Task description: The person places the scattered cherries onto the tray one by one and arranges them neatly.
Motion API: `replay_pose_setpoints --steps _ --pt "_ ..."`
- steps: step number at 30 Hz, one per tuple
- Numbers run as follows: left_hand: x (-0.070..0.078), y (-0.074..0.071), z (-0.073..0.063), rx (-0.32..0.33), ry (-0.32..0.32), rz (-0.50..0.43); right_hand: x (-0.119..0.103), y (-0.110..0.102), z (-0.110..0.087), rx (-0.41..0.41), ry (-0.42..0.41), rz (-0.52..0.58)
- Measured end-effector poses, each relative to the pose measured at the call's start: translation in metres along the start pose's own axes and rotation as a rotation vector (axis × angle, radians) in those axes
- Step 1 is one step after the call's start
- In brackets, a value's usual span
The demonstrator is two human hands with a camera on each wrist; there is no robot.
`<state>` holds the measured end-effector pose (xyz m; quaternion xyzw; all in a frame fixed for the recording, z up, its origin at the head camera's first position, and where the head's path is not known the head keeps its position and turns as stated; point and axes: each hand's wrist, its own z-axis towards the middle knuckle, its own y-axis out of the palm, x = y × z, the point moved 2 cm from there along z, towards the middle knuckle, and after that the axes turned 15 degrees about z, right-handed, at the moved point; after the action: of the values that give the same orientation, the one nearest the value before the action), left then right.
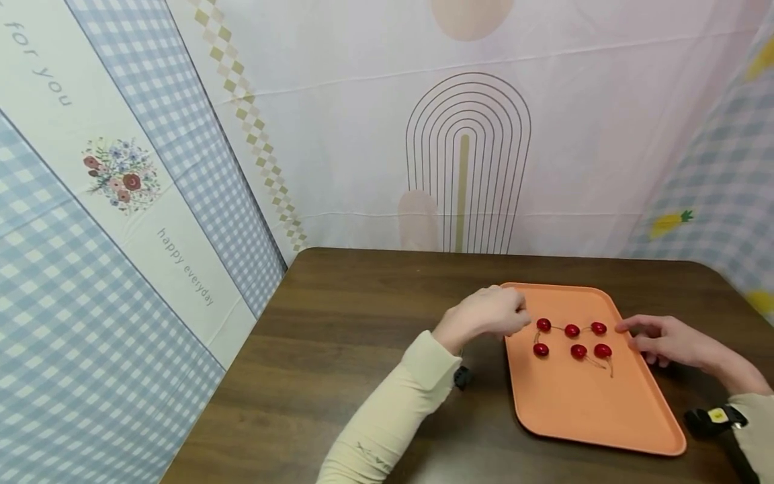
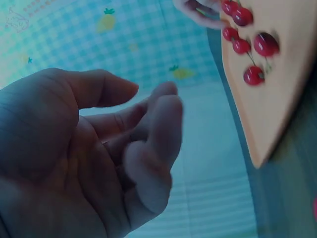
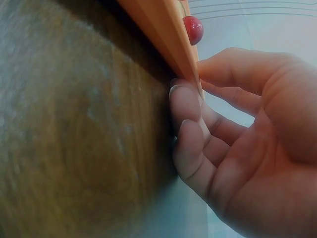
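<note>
Your six cherries (image 1: 572, 331) lie in two loose rows of three, stems on, a little past the middle of the orange tray (image 1: 592, 410) toward 12 o'clock, taking your own side as 6. Spaced apart like this, each can likely be picked up without nudging the next, and the tray's raised rim would probably stop a round one rolling away.

Your right hand (image 1: 671, 339) is at the tray's 2 to 3 o'clock, narrow, with the rim pinched between a digit above and curled fingers below. It seems placed there to steady the tray, out of the cherries' way. From that hand the cherries lie toward 9 o'clock, the closest just inside the rim.

Your left hand (image 1: 490, 312) hangs at the tray's 10 o'clock, by the rim. The left wrist view shows its fingers loosely curled, with a gap between thumb and fingertips and nothing visible in it; it looks free to reach in. From there the cherries lie toward 3 to 4 o'clock.

The tray rests on the brown table (image 1: 314, 376), off toward the table's 3 o'clock side. Beyond, at 12, hangs a pale cloth (image 1: 351, 134) with an arch pattern, and at 10 a blue checked cloth (image 1: 78, 269)
</note>
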<state>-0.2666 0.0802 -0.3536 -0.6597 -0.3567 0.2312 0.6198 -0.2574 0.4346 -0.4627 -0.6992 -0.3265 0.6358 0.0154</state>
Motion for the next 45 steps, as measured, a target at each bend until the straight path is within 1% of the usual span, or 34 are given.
replay_pose_setpoints --steps 1,4,8,13,17,20,22,24,26,28,33,35,37,41,45 --pt "-0.005 0.000 -0.005 0.021 0.022 0.024 0.000 0.000 0.000 0.000 -0.002 0.001" --pt "-0.022 0.001 -0.020 0.068 0.061 0.074 -0.001 0.001 0.000 -0.002 -0.001 0.009" --pt "-0.043 0.004 -0.038 0.078 0.095 0.059 -0.002 0.001 -0.001 0.001 0.012 0.003" --pt "-0.065 0.010 -0.057 0.082 0.073 0.032 -0.003 0.001 -0.002 0.019 0.023 -0.014" --pt "-0.078 0.017 -0.071 0.075 0.044 0.045 -0.004 0.001 -0.003 0.023 0.026 -0.013" --pt "-0.087 0.024 -0.083 0.067 0.034 0.060 -0.004 0.001 -0.002 0.022 0.023 -0.010" --pt "-0.093 0.028 -0.091 0.060 0.035 0.080 -0.003 0.000 -0.001 0.022 0.025 -0.012" --pt "-0.100 0.033 -0.097 0.053 0.052 0.091 -0.003 0.000 0.000 0.022 0.023 -0.012" --pt "-0.108 0.037 -0.102 0.039 0.068 0.104 -0.003 0.000 0.001 0.021 0.026 -0.013" --pt "-0.117 0.042 -0.106 0.011 0.072 0.102 -0.003 0.000 0.001 0.018 0.027 -0.007" --pt "-0.138 0.054 -0.119 -0.127 0.017 0.076 -0.003 0.000 0.001 0.008 0.023 0.008" --pt "-0.145 0.059 -0.124 -0.175 0.010 0.058 -0.003 0.000 0.001 0.007 0.020 0.008" --pt "-0.149 0.063 -0.127 -0.206 0.016 0.041 -0.003 0.000 0.001 0.007 0.018 0.007" --pt "-0.154 0.067 -0.131 -0.235 0.022 0.024 -0.003 0.000 0.001 0.009 0.014 0.007" --pt "-0.155 0.068 -0.130 -0.236 0.028 0.026 -0.003 0.000 0.000 0.011 0.011 0.003"
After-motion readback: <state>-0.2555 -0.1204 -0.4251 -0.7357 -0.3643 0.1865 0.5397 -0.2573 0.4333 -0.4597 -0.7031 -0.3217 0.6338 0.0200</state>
